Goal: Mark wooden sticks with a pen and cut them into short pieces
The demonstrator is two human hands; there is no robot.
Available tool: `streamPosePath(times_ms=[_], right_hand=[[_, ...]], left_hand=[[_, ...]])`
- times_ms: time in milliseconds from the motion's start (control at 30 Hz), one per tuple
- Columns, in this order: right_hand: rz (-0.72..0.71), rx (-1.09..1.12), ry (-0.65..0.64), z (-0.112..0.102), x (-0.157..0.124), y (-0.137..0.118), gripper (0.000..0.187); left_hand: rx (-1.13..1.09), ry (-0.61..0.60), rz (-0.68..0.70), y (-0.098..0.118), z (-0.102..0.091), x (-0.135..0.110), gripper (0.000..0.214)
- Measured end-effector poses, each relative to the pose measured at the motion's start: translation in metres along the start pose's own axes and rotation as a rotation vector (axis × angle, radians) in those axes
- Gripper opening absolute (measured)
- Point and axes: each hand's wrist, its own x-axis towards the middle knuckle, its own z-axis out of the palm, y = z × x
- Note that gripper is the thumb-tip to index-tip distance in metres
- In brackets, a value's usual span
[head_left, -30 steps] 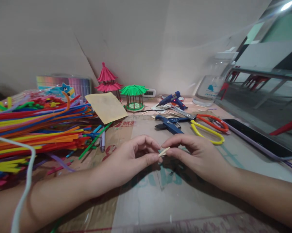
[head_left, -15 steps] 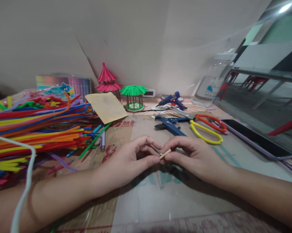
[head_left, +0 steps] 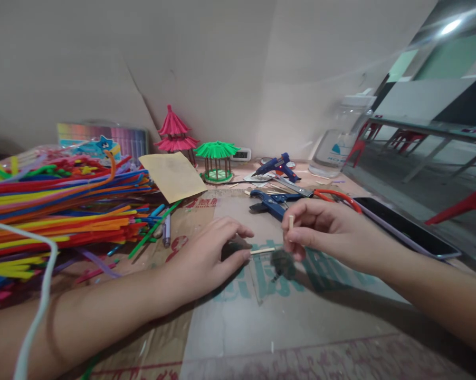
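In the middle of the covered tabletop, my left hand [head_left: 208, 264] rests low, its thumb and a finger closed at the near end of a thin pale wooden stick [head_left: 263, 251]. The stick points rightward from the fingertips, and its held end is hidden. To the right, my right hand [head_left: 321, 227] is raised a little above the surface. Between its thumb and fingers it pinches a short pale wooden stick piece [head_left: 291, 222], held upright. Behind the right hand lie blue-handled cutters [head_left: 272, 203] and scissors with an orange handle [head_left: 336, 196], partly covered by the hand.
Bundles of colored pipe cleaners [head_left: 64, 211] fill the left side, with a white cable [head_left: 44, 295] in front. Sandpaper-like sheet [head_left: 173, 177], green-roofed model [head_left: 217, 158], pink-roofed model [head_left: 174, 129], glue gun [head_left: 277, 166] and water bottle [head_left: 335, 142] stand behind. A phone [head_left: 404, 227] lies right.
My hands, together before, have come apart. The right hand has moved right and up with a short stick piece, covering the scissors' yellow handle. The left hand has shifted slightly left.
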Motion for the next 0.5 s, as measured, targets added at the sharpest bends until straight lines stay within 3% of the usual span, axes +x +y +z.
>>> streamPosePath(times_ms=[500], right_hand=[[0.129,0.175,-0.056,-0.003,0.006,0.018,0.029]], left_hand=[[0.005,0.008,0.026,-0.003,0.001,0.000,0.016]])
